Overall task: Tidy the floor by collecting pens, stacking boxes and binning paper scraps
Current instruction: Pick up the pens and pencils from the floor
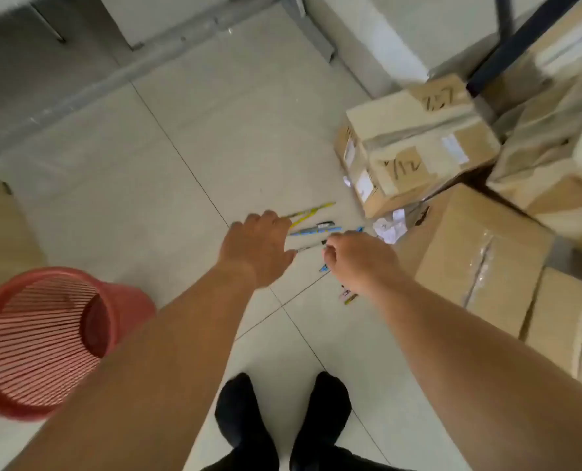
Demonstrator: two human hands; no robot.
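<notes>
Several pens lie on the tiled floor ahead of my feet: two yellow pens (311, 210), a blue pen (315, 230) and a thin dark pen (308, 246). My left hand (255, 246) reaches over them with bent fingers; its fingertips are hidden at the near ends of the yellow pens. My right hand (359, 260) is curled, and blue pen ends (324, 267) stick out on both sides of the fist. Crumpled white paper scraps (390, 227) lie against the cardboard boxes (415, 144). A large taped box (480, 253) stands to the right.
A red slatted waste basket (44, 338) stands at the lower left. More cardboard boxes (561, 321) are piled along the right side under a dark shelf leg (521, 35). My feet in black socks (283, 419) stand on the tiles. A grey metal rail (146, 62) crosses the far floor.
</notes>
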